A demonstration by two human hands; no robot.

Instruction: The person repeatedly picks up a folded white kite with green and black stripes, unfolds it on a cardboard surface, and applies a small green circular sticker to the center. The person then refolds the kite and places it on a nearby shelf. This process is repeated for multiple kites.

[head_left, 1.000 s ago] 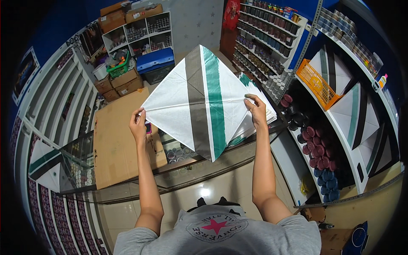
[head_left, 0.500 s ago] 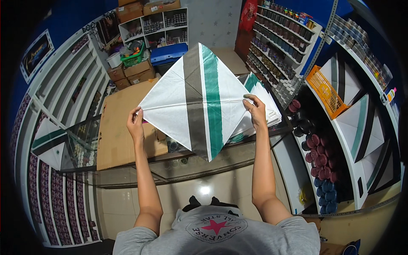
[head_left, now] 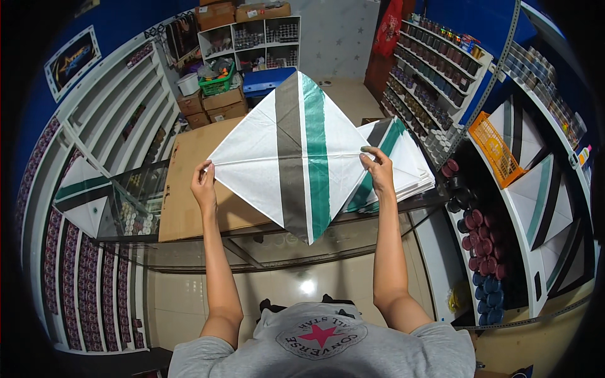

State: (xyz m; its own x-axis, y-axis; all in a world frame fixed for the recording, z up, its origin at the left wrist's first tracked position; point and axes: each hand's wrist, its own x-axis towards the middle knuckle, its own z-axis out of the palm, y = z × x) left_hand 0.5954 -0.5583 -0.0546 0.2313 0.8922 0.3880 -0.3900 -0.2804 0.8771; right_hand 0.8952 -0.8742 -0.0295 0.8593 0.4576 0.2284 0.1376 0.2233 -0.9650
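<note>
A diamond-shaped paper kite (head_left: pixel 252 148) is stretched out between my two hands, white with one dark grey and one green stripe running from its top to its bottom corner. My left hand (head_left: pixel 203 183) pinches its left corner between thumb and fingers. At the right corner, my right hand (head_left: pixel 378 169) grips the edge the same way. The kite hangs above a glass counter, covering part of a brown cardboard sheet (head_left: pixel 189 183). Just behind my right hand lies a stack of similar kites (head_left: pixel 409 164), partly hidden by the held one.
A glass counter (head_left: pixel 315 242) stands in front of me. More striped kites (head_left: pixel 547 201) rest by the right shelves, near an orange basket (head_left: pixel 495 151). Another kite (head_left: pixel 82 195) is at the left. Shelves with spools, cardboard boxes (head_left: pixel 224 101) and a green basket (head_left: pixel 217 82) line the room.
The room has shifted to the right in view, and more of the kite stack shows behind my right hand. Both hands still hold the kite by the same corners.
</note>
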